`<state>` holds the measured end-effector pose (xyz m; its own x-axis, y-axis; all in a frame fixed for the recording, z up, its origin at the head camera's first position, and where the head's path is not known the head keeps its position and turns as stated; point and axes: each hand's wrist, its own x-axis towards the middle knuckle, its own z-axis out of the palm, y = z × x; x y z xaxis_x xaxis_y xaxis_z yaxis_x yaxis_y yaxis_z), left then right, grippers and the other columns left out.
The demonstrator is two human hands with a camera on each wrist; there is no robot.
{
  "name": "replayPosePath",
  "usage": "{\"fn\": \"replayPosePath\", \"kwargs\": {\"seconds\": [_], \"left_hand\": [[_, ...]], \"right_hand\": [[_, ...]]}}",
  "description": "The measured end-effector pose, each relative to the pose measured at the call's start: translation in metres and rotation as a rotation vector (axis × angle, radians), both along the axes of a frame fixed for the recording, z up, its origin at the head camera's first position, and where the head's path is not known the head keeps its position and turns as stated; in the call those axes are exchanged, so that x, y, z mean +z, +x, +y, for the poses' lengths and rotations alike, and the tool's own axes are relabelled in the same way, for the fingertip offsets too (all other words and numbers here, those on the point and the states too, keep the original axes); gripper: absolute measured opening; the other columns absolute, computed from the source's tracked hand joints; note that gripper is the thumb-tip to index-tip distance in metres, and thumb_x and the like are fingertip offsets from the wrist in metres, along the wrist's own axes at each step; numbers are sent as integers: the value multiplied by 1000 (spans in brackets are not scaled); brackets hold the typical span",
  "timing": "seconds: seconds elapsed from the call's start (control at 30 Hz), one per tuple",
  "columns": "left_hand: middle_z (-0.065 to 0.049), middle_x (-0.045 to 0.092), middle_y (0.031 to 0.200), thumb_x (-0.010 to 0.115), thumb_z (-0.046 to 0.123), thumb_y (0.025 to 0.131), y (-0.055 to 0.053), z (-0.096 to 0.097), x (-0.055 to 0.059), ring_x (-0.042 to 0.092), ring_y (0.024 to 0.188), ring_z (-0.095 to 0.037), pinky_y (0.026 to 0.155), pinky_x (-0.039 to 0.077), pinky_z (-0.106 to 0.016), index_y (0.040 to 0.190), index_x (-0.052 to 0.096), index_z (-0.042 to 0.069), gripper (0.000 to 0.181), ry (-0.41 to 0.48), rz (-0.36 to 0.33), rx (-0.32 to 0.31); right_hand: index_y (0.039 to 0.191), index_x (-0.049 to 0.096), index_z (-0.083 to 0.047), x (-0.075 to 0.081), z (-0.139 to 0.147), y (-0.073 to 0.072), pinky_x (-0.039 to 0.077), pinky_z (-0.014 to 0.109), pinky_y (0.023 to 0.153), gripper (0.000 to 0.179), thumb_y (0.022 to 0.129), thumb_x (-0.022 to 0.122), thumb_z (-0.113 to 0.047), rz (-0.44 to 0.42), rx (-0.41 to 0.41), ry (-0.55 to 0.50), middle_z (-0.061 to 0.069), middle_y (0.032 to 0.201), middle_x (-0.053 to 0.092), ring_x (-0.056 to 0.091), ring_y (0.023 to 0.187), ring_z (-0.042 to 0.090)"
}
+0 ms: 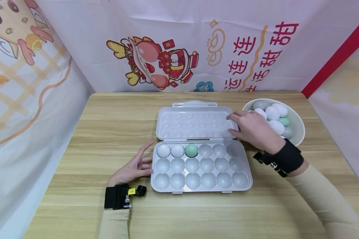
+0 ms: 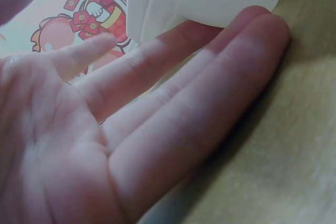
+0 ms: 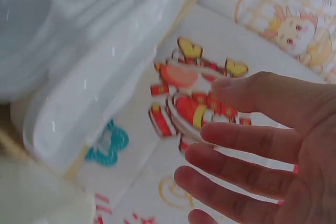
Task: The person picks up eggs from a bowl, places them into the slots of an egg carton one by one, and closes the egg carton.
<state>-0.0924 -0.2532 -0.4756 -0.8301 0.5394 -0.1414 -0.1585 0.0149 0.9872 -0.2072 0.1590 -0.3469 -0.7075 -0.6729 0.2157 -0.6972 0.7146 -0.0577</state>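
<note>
An egg box [image 1: 207, 165] of pale grey plastic lies with its lid [image 1: 190, 123] folded back behind it. In its back row, from the left, sit two white eggs [image 1: 178, 151] and a green egg [image 1: 191, 150]. My left hand [image 1: 134, 168] rests at the box's left side, its fingertips right at the wall; the left wrist view shows those fingers [image 2: 173, 98] nearly straight. Over the lid's right end hovers my right hand [image 1: 254, 127], between box and bowl. In the right wrist view its fingers [image 3: 247, 142] are spread, with nothing held in them.
A cream bowl [image 1: 299, 127] at the back right holds several white, grey and green eggs [image 1: 276, 127]. The wooden table [image 1: 116, 122] meets a printed cloth wall [image 1: 101, 76] at its back edge, and more cloth hangs at both sides.
</note>
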Motion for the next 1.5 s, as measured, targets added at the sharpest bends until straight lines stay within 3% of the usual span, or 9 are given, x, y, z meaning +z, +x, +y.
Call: {"fn": "replayPosePath", "kwargs": {"seconds": [0.17, 0.37, 0.63, 0.8, 1.07, 1.5], "left_hand": [[-33, 31, 144, 60, -5, 92, -1, 0, -2, 59, 110, -33, 91, 51, -38, 156, 9, 16, 85, 29, 39, -35], [-34, 35, 141, 60, -4, 92, -1, 0, -4, 61, 107, -29, 91, 50, -36, 154, 13, 12, 79, 42, 48, -53], [-33, 36, 140, 60, -6, 92, -2, 1, -5, 61, 106, -29, 90, 51, -35, 153, 13, 11, 78, 49, 44, -50], [-34, 37, 138, 62, -6, 90, -2, 2, -3, 60, 107, -29, 89, 52, -36, 152, 11, 9, 82, 54, 41, -69], [-34, 41, 136, 63, -5, 90, -1, 3, 1, 58, 110, -30, 90, 51, -36, 151, 11, 10, 81, 11, 49, -74], [-31, 50, 130, 61, -8, 84, 3, 11, 7, 57, 106, -35, 87, 52, -35, 149, 16, 12, 82, -80, 35, -1]], "right_hand": [[112, 66, 0, 14, 21, -14, 53, 47, 61, 40, 79, 80, -18, -60, -137, 83, 20, 103, 66, 62, 77, 35], [121, 63, 0, 17, 43, -39, 49, 59, 77, 45, 80, 78, -14, -244, -293, 199, 27, 113, 61, 59, 92, 40], [123, 61, 2, 7, 59, -63, 49, 57, 77, 45, 81, 75, -6, -389, -292, 247, 24, 103, 61, 52, 86, 35], [119, 63, -1, 1, 63, -67, 48, 52, 77, 41, 80, 73, -4, -378, -283, 256, 20, 98, 61, 50, 84, 33], [118, 61, 1, -4, 66, -67, 48, 56, 80, 40, 79, 71, -2, -346, -265, 255, 26, 103, 59, 52, 90, 37], [118, 55, 1, -9, 69, -67, 48, 57, 71, 37, 82, 65, -4, -339, -290, 212, 29, 107, 55, 53, 90, 39]]}}
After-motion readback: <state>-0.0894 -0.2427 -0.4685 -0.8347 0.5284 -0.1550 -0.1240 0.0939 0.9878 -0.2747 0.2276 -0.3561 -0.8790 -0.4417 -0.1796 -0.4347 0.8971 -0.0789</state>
